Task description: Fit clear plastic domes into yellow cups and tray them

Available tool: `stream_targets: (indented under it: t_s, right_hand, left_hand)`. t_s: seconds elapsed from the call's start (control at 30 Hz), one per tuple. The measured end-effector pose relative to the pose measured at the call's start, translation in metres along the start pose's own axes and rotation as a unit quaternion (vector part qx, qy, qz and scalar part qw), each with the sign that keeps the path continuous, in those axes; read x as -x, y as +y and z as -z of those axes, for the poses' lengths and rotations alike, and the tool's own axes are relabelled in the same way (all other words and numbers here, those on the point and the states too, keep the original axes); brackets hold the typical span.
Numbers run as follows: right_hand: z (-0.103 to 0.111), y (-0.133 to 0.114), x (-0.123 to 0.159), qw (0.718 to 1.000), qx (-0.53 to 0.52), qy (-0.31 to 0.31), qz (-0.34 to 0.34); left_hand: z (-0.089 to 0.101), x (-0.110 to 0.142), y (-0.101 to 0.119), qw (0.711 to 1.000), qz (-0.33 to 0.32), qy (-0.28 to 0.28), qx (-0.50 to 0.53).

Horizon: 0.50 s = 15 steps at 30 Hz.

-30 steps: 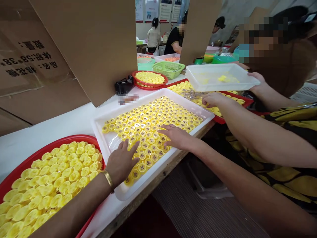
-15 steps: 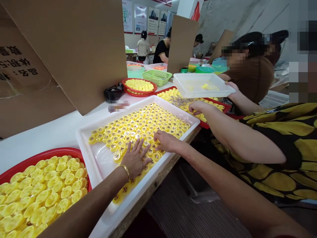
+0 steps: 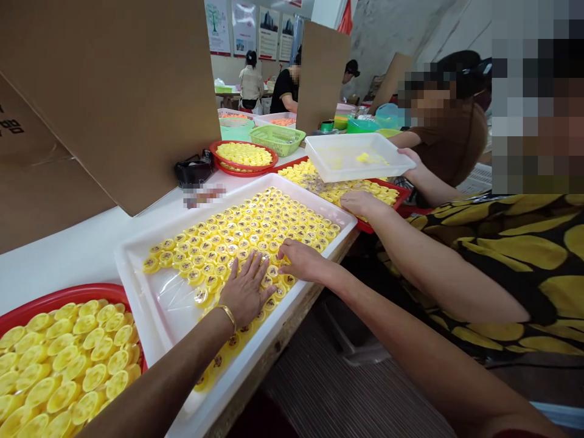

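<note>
A large white tray (image 3: pixel 159 304) holds rows of small round yellow pieces (image 3: pixel 241 225), each with a dark printed picture on top. My left hand (image 3: pixel 244 292), with a gold bracelet at the wrist, lies flat on the pieces, fingers spread. Just right of it, my right hand (image 3: pixel 303 258) rests low over the same rows with its fingers curled. Anything between those fingertips is hidden. The left part of the tray's floor shows bare, with a shiny clear film-like patch.
A red basin (image 3: pixel 103 291) of hollow yellow pieces stands at near left. To the right, a co-worker's hands (image 3: pixel 360 204) hold a translucent tray (image 3: pixel 328 158) and reach into a red tray (image 3: pixel 401 198). A cardboard sheet (image 3: pixel 150 109) rises behind, beside a small black object (image 3: pixel 194 170).
The whole view has shifted slightly, with the scene moving left. My left hand stays flat on the pieces, and my right hand keeps nearly the same spot, fingers still curled.
</note>
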State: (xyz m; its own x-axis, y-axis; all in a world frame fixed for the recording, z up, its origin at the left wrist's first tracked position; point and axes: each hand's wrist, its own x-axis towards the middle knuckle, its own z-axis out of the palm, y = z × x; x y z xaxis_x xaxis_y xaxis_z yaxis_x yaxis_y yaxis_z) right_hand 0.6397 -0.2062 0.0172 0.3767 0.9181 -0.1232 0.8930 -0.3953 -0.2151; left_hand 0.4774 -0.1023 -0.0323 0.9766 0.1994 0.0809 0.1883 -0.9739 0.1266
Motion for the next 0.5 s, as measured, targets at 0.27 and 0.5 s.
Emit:
stream_targets:
  t_s: [0.27, 0.5]
  right_hand:
    - [0.001, -0.002, -0.002, 1.0, 0.009, 0.002, -0.011]
    - [-0.002, -0.014, 0.009, 0.995, -0.012, 0.092, 0.045]
  left_hand:
    - [-0.004, -0.002, 0.001, 1.0, 0.009, -0.004, 0.016]
    - [0.037, 0.011, -0.016, 0.994, 0.053, 0.015, 0.095]
